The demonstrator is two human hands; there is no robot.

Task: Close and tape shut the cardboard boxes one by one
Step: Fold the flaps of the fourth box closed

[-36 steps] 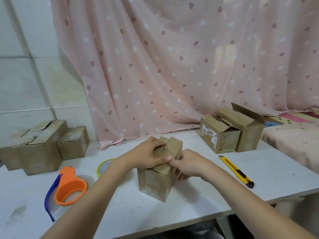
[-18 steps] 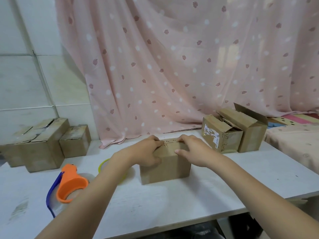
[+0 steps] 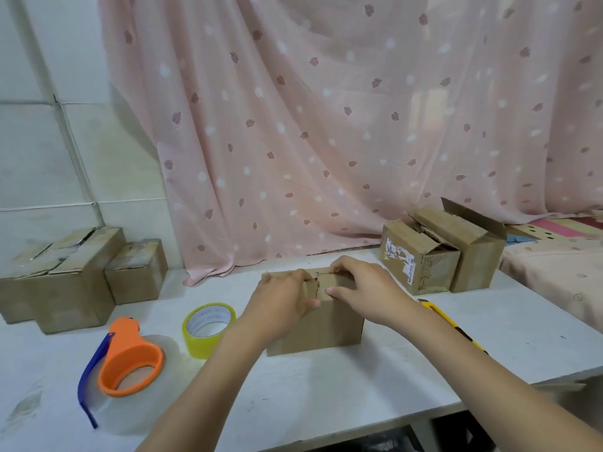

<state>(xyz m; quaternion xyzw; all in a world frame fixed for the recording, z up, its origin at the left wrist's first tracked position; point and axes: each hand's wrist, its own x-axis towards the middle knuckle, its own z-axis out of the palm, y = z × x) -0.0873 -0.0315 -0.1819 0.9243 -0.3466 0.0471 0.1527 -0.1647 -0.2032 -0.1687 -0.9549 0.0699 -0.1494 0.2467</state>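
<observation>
Pressing down on the flaps of the small cardboard box [image 3: 315,324], the left hand [image 3: 284,296] and right hand [image 3: 362,285] are lying flat, fingers extended, gripping nothing. The box is sitting mid-counter [image 3: 326,393]. Risk: flaps are likely springing open if either hand is lifting toward the yellow tape roll [image 3: 208,324].

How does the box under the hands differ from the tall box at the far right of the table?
The box under the hands has its top flaps folded down, held flat by the left hand and right hand; the tall box has one flap standing up. The first sits near the table's front, the tall one at the back by the curtain. No tape is visible on either. Both are plain brown cardboard.
</observation>
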